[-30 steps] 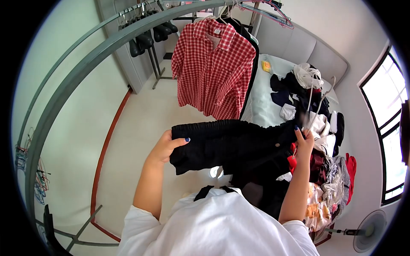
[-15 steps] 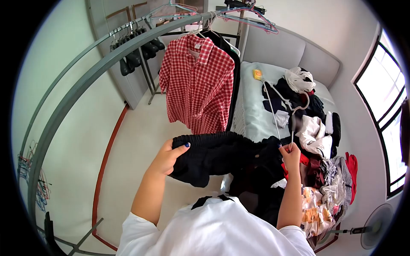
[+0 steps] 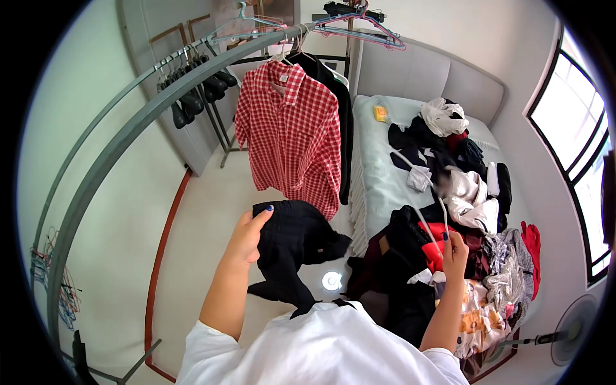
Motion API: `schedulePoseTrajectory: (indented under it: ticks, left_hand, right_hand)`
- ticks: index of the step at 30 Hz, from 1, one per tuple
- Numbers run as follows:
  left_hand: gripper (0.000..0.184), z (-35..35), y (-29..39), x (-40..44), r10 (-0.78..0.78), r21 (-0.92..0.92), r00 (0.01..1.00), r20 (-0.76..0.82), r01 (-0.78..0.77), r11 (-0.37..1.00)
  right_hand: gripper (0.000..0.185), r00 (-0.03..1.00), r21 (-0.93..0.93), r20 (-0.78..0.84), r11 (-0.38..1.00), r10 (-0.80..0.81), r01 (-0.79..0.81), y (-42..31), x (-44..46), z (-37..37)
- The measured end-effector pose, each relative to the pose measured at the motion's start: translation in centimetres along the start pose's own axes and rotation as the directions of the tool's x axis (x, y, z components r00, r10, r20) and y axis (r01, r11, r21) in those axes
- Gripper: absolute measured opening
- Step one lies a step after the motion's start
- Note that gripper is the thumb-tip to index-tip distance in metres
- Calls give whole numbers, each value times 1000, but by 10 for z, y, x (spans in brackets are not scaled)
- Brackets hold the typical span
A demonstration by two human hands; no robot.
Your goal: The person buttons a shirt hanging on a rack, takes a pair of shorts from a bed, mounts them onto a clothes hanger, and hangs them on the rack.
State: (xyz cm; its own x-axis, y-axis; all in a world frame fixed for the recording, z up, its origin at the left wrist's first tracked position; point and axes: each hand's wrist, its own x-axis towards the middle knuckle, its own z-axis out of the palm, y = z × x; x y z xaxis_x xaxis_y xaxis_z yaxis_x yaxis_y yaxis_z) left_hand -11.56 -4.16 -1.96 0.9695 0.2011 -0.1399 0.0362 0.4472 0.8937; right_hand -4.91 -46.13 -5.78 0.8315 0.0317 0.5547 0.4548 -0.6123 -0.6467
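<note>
My left hand point(image 3: 249, 236) grips a black garment with a gathered waistband point(image 3: 292, 240) by its top edge, thumb on the near side. The garment hangs partly folded over the floor, its far end loose; it looks like trousers or shorts, though the full shape is hidden. In my right hand point(image 3: 454, 256), closed over the bed's near end, is a white clothes hanger point(image 3: 423, 221). Its upper part is smeared by motion. Beneath the hanger lie a red cloth point(image 3: 434, 247) and dark clothes point(image 3: 394, 256).
A red checked shirt point(image 3: 289, 128) hangs from a curved grey rail point(image 3: 147, 96) ahead. Several black hangers point(image 3: 189, 106) hang beyond it at left. Piled clothes point(image 3: 471, 199) cover much of the bed point(image 3: 372, 160). A fan point(image 3: 573, 330) stands at lower right.
The black garment, earlier stretched across to my right hand, now hangs from my left hand alone. My right hand has moved right and nearer with the hanger.
</note>
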Motion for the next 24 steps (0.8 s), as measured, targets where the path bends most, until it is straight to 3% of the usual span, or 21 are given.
schedulePoseTrajectory:
  ticks: [2,4,14,19,24]
  left_hand:
    - [23,-6,2,-1,22,1,999,-43,-21,1000]
    - [25,-9,8,-4,50,-18,995,-87,-52,998]
    - [25,-35,32,-19,145,-70,977,-160,-157,985]
    - [25,-36,36,-24,126,-98,987,-95,-136,986]
    - [27,-33,33,-20,66,-168,997,-38,-71,983]
  right_hand:
    - [14,998,72,-8,996,60,-60,-6,-3,-2]
    - [14,999,-31,-8,998,-50,50,2,-6,1]
    - [11,998,100,49,994,-48,43,10,-15,41]
    - [12,987,121,157,992,20,-39,7,-15,52]
    - [12,994,153,110,988,16,-33,9,-19,68]
